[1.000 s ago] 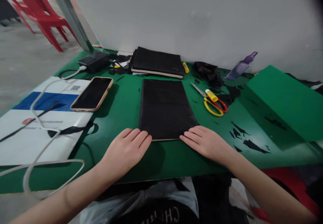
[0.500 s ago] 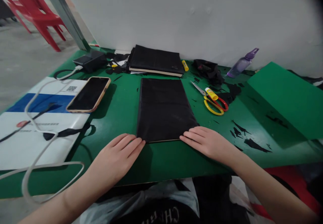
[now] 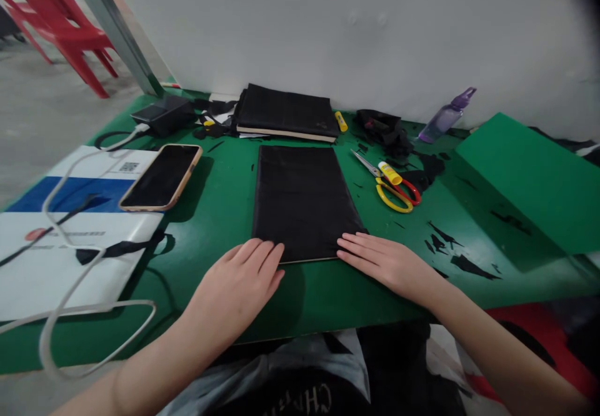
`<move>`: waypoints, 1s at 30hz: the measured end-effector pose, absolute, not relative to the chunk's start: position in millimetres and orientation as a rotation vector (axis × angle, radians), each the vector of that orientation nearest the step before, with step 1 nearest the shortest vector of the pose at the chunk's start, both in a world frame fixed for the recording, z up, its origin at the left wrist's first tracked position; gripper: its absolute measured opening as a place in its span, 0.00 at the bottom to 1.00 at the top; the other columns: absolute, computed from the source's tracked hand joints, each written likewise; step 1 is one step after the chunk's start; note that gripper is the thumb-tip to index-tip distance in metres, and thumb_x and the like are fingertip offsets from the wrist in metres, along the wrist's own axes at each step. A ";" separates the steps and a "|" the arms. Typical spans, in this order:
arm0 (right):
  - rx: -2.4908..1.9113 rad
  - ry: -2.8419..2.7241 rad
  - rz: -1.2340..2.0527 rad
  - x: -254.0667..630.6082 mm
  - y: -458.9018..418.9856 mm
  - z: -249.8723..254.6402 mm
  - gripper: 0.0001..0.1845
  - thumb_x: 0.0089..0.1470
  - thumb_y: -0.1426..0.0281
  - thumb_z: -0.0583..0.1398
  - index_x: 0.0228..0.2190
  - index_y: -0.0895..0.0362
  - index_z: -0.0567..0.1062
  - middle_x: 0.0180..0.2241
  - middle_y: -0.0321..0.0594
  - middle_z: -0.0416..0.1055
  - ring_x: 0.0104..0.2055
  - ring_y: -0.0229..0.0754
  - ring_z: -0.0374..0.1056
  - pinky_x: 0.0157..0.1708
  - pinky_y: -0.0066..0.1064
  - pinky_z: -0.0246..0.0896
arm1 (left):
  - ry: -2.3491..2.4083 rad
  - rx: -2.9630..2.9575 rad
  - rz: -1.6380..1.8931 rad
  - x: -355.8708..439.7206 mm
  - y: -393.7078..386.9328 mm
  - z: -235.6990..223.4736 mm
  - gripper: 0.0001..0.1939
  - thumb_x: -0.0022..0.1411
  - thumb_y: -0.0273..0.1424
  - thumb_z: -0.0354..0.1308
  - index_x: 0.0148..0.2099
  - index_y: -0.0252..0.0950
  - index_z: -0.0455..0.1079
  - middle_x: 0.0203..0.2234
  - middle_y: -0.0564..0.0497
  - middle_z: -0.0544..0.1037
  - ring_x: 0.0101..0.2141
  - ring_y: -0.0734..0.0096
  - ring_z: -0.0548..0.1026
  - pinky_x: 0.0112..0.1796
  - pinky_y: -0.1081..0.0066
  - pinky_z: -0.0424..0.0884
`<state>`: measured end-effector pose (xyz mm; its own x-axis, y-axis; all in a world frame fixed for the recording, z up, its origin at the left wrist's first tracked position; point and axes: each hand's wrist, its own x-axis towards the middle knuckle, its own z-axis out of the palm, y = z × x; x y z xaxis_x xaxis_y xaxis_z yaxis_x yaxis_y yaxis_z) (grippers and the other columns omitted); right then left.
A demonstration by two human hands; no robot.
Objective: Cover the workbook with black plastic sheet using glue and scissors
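Observation:
A black-covered book (image 3: 304, 203) lies flat on the green table (image 3: 215, 241) in front of me, its pale page edge showing along the near side. My left hand (image 3: 248, 278) rests on the book's near left corner, fingers laid over the cover and the thumb by the near edge. On the near right corner lies my right hand (image 3: 375, 260), its fingers stretched out flat on the cover. To the right of the book are scissors (image 3: 394, 194) with yellow and red handles, and a yellow glue stick (image 3: 390, 173) lies against them.
Behind stands a stack of black-covered books (image 3: 285, 113). A phone (image 3: 162, 177), a white-and-blue bag (image 3: 56, 235) and a white cable (image 3: 56, 316) are at the left. Black scraps (image 3: 473, 267), a purple spray bottle (image 3: 443, 119) and a green board (image 3: 539, 178) are at the right.
My left hand has slid rightward and farther onto the book's cover. My right hand has shifted slightly, still at the near right corner. The book stays in place.

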<state>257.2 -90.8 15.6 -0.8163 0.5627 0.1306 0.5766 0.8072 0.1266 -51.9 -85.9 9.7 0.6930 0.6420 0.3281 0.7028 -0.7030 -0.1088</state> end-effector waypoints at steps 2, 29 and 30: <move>-0.924 -2.899 -0.214 257.6 -91.2 15.8 0.25 0.60 0.80 0.53 0.58 0.58 0.64 0.59 0.43 0.63 0.63 0.44 0.55 0.60 0.42 0.59 | -1.135 -2.701 -0.363 -41.7 -86.4 4.2 0.26 0.65 0.37 0.53 0.60 0.24 0.63 0.56 0.36 0.70 0.54 0.51 0.69 0.49 0.56 0.71; -0.950 -2.768 -0.291 283.1 -88.8 11.9 0.25 0.60 0.82 0.52 0.57 0.59 0.65 0.56 0.45 0.66 0.63 0.44 0.56 0.61 0.48 0.57 | -1.029 -2.927 -0.290 -37.7 -90.2 -7.6 0.35 0.66 0.52 0.43 0.68 0.42 0.48 0.66 0.45 0.53 0.64 0.53 0.53 0.58 0.50 0.57; -0.953 -2.772 -0.282 283.4 -88.9 11.6 0.24 0.60 0.82 0.51 0.57 0.59 0.65 0.56 0.45 0.67 0.62 0.44 0.57 0.61 0.47 0.58 | -1.026 -2.927 -0.281 -37.8 -90.0 -7.6 0.35 0.66 0.52 0.43 0.68 0.41 0.48 0.66 0.45 0.53 0.64 0.54 0.53 0.58 0.50 0.57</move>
